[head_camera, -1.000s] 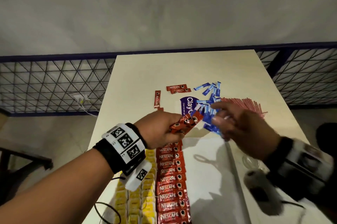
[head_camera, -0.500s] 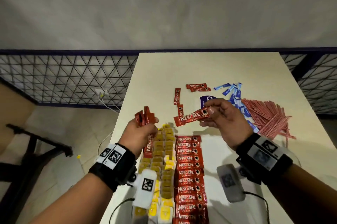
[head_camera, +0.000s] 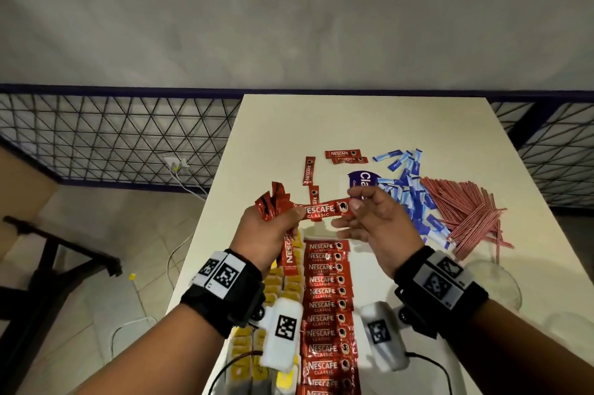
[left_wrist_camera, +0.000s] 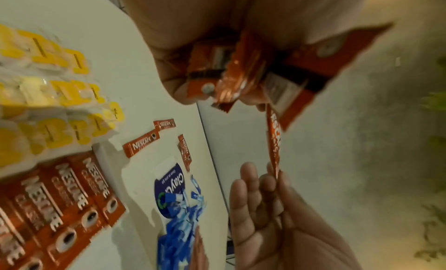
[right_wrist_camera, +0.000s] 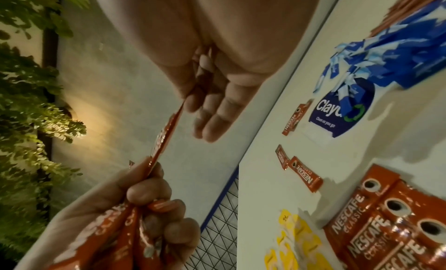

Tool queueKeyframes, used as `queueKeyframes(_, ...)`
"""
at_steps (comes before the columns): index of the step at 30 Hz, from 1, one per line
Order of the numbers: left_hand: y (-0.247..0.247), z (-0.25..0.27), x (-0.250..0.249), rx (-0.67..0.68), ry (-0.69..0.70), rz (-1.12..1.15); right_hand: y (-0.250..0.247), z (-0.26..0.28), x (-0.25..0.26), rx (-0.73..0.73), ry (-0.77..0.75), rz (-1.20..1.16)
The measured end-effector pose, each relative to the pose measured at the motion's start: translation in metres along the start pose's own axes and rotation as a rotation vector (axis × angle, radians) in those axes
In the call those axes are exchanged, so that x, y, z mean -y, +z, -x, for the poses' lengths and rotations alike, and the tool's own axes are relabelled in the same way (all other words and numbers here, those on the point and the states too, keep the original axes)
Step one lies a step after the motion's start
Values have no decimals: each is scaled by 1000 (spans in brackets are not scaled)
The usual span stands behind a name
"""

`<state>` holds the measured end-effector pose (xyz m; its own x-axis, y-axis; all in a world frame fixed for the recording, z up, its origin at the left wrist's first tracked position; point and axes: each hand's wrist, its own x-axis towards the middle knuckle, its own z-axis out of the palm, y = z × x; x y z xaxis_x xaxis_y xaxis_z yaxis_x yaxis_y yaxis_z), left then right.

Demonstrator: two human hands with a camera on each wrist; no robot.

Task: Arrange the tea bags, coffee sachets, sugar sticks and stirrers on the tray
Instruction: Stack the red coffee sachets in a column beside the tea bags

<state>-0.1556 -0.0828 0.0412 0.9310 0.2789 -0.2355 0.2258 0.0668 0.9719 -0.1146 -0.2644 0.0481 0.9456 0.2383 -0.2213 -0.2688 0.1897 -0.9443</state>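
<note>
left hand [head_camera: 270, 227] fingers clutch sachet bunch [head_camera: 273, 201] | right hand [head_camera: 376, 221] fingers pinch one coffee sachet [head_camera: 321, 210] above tabletop [head_camera: 353, 118] middle | sugar sticks [head_camera: 408, 192], stirrers [head_camera: 466, 208] by right edge | tea bags [head_camera: 283, 285] partly hidden behind left wrist | tray not discernible

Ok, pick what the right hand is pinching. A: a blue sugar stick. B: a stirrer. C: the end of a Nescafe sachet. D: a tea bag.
C: the right hand pinches one end of a red sachet whose other end is at the left hand, which grips a bunch more.
</note>
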Motion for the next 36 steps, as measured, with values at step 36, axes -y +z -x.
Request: queueKeyframes(36, -71, 12, 48, -138, -144, -326, -39, -39, -121, -252, 501, 785)
